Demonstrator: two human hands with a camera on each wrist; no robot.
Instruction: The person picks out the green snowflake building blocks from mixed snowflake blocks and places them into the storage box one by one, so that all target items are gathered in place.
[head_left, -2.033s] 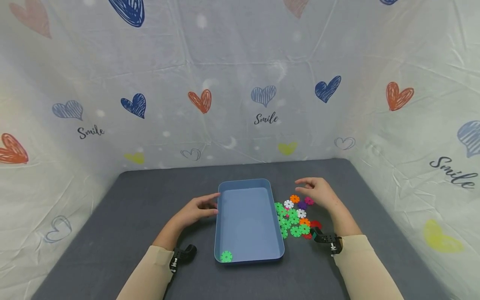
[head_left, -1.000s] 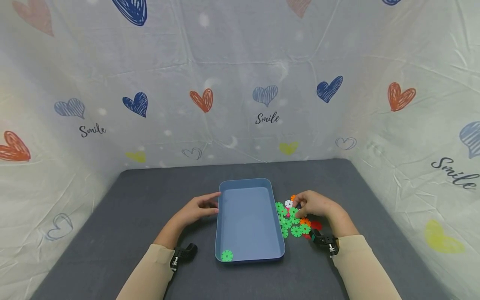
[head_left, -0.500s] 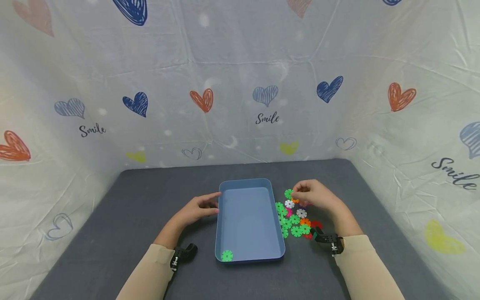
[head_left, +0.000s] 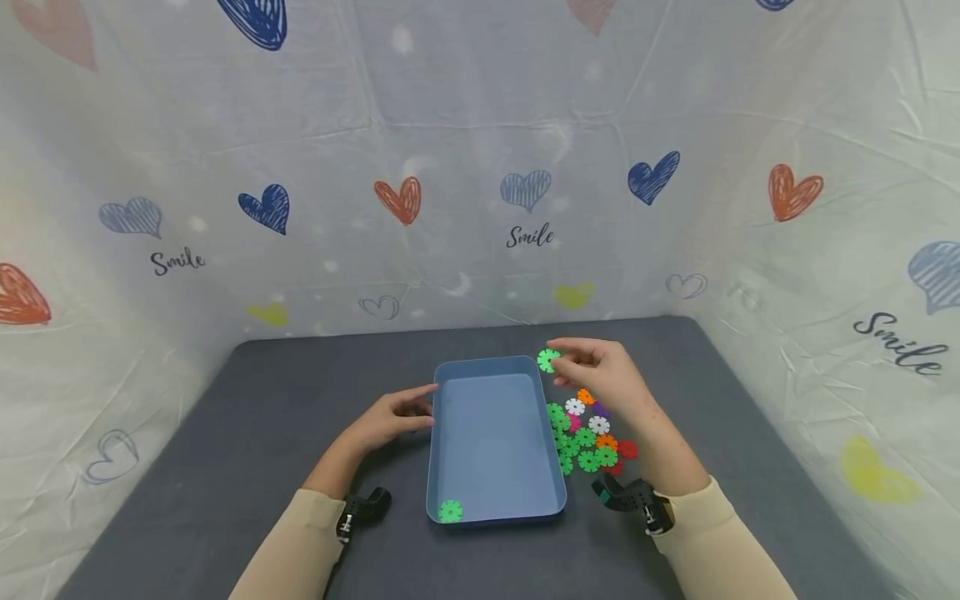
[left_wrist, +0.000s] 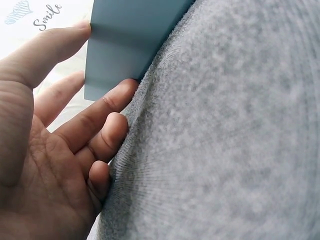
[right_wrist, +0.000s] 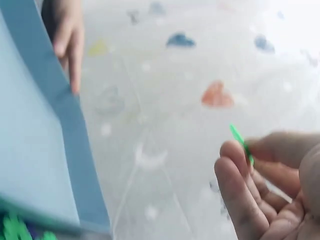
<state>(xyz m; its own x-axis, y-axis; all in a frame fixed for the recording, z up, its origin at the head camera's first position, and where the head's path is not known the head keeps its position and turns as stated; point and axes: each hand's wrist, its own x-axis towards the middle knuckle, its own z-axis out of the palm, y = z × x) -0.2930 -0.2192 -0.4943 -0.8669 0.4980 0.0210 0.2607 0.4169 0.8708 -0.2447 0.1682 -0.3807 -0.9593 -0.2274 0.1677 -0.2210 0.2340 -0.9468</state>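
Note:
My right hand (head_left: 603,377) pinches a green notched plastic disc (head_left: 548,360) between thumb and fingertips, above the far right corner of a blue tray (head_left: 495,442). The right wrist view shows this disc edge-on. Beside the tray's left wall is my left hand (head_left: 388,427), its thumb and fingertips touching the outside of that wall, as the left wrist view shows. One green notched disc (head_left: 450,511) lies in the tray's near left corner. Against the tray's right side spreads a pile of similar green discs (head_left: 585,437), with a white disc (head_left: 598,425) and an orange disc (head_left: 606,442) among them.
A dark grey cloth (head_left: 300,408) covers the table. Behind it hangs a pale curtain (head_left: 450,150) printed with hearts. Red discs (head_left: 627,450) lie at the pile's right edge. Each wrist wears a black strap device (head_left: 637,497).
My right hand reached into the pile, picked up a green disc, then lifted it up and left to the tray's far right corner. The left hand stays at the tray's left wall.

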